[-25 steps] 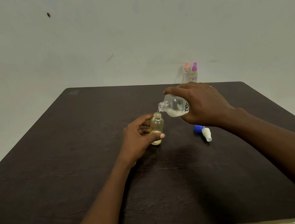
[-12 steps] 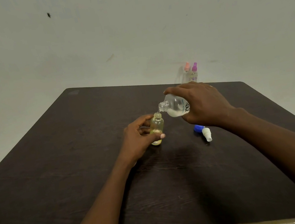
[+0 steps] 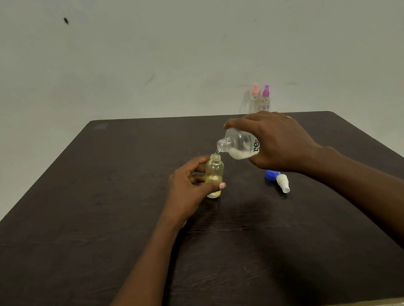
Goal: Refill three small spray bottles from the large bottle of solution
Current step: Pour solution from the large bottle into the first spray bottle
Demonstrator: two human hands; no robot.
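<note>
We see both hands over the middle of a dark wood-grain desk (image 3: 102, 236). Our left hand (image 3: 188, 189) is wrapped around a small clear bottle (image 3: 214, 174), thumb across its lower front, fingers curled behind; the bottle stands upright on the desk, neck open, with a little yellowish liquid low inside. Our right hand (image 3: 276, 143) is closed over the body of the large bottle (image 3: 239, 145) from above, tipping it nearly sideways with the open neck pointing left and down. Its mouth sits just above and right of the small bottle's mouth; whether they touch, we cannot tell. White liquid pools on the low side of the large bottle, and part of a printed label shows beside the palm. Just right of the small bottle, near the right wrist, a blue cap (image 3: 271, 175) lies on the desk with a white spray head (image 3: 283, 183) lying on its side, touching or just beside it. At the far edge of the desk, against the pale wall (image 3: 176, 37), two more small spray bottles stand upright side by side: one with an orange top (image 3: 255, 91), one with a purple top (image 3: 265, 91).
</note>
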